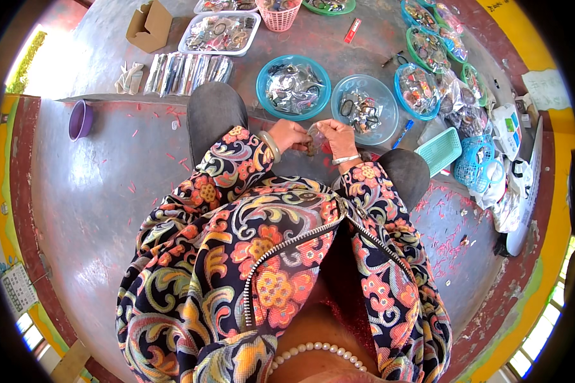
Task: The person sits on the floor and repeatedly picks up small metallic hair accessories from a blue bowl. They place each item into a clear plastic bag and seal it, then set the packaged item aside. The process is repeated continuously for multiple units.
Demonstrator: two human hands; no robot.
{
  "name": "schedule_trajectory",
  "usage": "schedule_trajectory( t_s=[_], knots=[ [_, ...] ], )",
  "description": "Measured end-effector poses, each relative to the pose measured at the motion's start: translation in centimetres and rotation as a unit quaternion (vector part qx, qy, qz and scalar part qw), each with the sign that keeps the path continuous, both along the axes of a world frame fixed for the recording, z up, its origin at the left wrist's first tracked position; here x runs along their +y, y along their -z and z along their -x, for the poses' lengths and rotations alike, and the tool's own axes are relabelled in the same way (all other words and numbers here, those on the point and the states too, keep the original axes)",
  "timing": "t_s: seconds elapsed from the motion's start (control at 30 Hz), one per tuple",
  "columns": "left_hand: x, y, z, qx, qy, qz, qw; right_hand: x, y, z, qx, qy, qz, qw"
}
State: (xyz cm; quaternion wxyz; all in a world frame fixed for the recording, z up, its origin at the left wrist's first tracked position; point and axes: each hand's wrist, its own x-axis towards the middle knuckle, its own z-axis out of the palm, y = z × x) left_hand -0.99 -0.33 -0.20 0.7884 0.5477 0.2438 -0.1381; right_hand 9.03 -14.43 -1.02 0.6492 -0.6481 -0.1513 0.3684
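Observation:
In front of my knees, both hands are close together over a small clear plastic bag (315, 134) with something brownish low in it. My left hand (287, 135) is closed, its fingertips at the bag's left side. My right hand (338, 136) pinches the bag near its upper edge. Just beyond my left hand stands a blue basin (260, 97) full of small clear packets with dark ring-like pieces. A clear bluish basin (385, 127) with fewer such packets sits just beyond my right hand. What exactly is in the bag is too small to tell.
Flat packets (188, 74) lie in a row at the far left, beside white gloves (130, 78), a cardboard box (149, 27) and a white tray (253, 32). Several filled basins and a green basket (438, 152) stand right, near a blue pen (403, 134). A purple bowl (80, 120) rests left.

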Motion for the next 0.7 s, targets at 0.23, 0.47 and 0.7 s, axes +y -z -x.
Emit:
schedule_trajectory(
  t_s=[0.23, 0.47, 0.7],
  knots=[
    [0.6, 1.3, 0.1, 0.024, -0.134, 0.064, 0.989, 0.1, 0.7, -0.8, 0.062, 0.039, 0.022, 0.997],
    [1.1, 0.8, 0.0, -0.002, -0.226, 0.131, 0.965, -0.3, 0.9, -0.7, 0.072, -0.083, 0.072, 0.991],
    [1.0, 0.6, 0.1, -0.025, -0.222, 0.153, 0.963, 0.0, 1.2, -0.5, 0.08, -0.123, 0.056, 0.988]
  ],
)
